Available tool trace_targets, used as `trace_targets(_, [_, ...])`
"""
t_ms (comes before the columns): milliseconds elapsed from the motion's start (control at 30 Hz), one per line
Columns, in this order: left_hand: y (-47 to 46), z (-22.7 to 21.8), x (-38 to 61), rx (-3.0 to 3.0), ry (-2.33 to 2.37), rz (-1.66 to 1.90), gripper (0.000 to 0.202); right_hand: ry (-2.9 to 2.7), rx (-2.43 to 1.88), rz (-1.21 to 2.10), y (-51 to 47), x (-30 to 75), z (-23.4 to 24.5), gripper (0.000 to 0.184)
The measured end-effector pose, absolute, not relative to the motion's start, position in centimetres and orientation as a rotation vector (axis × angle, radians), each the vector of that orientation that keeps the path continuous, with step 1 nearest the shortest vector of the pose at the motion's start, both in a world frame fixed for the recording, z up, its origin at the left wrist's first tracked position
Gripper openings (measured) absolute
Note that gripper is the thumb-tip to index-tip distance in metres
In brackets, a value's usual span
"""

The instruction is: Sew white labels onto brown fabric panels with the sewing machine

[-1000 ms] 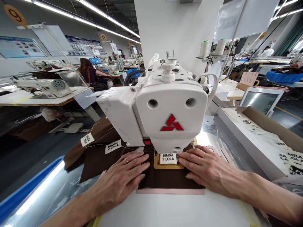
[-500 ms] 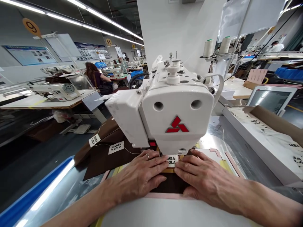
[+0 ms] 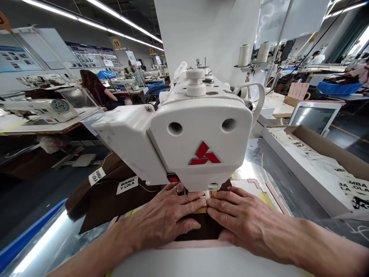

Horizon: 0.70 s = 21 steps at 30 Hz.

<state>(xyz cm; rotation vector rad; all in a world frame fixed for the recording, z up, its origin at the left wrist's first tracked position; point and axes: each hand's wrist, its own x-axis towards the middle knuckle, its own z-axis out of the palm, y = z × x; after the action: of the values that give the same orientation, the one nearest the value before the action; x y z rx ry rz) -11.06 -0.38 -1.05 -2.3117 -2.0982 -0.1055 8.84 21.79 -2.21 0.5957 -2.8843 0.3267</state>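
Under the head of a white sewing machine (image 3: 198,150) lies a piece of dark brown fabric (image 3: 198,227), with a white printed label (image 3: 205,195) on it, mostly covered by fingers. My left hand (image 3: 173,215) rests flat to the left of the label, its fingertips at the label's edge. On the other side my right hand (image 3: 243,217) also lies flat, fingers stretched towards the label. Both hands press on the fabric and on a white template (image 3: 201,257) with pink and yellow strips. The needle area is hidden behind the machine head.
Brown pieces (image 3: 100,204) with sewn labels (image 3: 127,185) hang together at the left. A long box (image 3: 300,169) of loose labels stands at the right, near a screen (image 3: 314,117). Thread cones (image 3: 243,55) stand behind. A person (image 3: 95,90) sits at another machine.
My left hand's fingers have slid right over the label, covering more of it. The whole view has shifted slightly and the machine head looks closer. Both hands stay flat.
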Motion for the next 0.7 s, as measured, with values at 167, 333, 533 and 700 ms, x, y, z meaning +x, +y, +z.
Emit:
trace_targets(167, [0.0,-0.8,-10.9,-2.328,-2.143,-0.076,0.05,-2.786,0.598,0.329,22.1,8.0,-2.2,0.044])
trace_targets(333, [-0.1,-0.8,-10.6,-2.34,-2.142,-0.167,0.049,-2.792,0.587,0.322,22.3,7.1,-1.6,0.047])
trace_targets(533, [-0.6,-1.3,-10.7,-2.312,-2.091,-0.208,0.047,-2.873,0.558,0.361,22.3,6.9,-0.9,0.043])
trace_targets(700, [-0.6,-1.4,-10.8,-2.312,-2.148,-0.187,0.05,-2.936,0.506,0.322,23.1,8.7,-0.8,0.041])
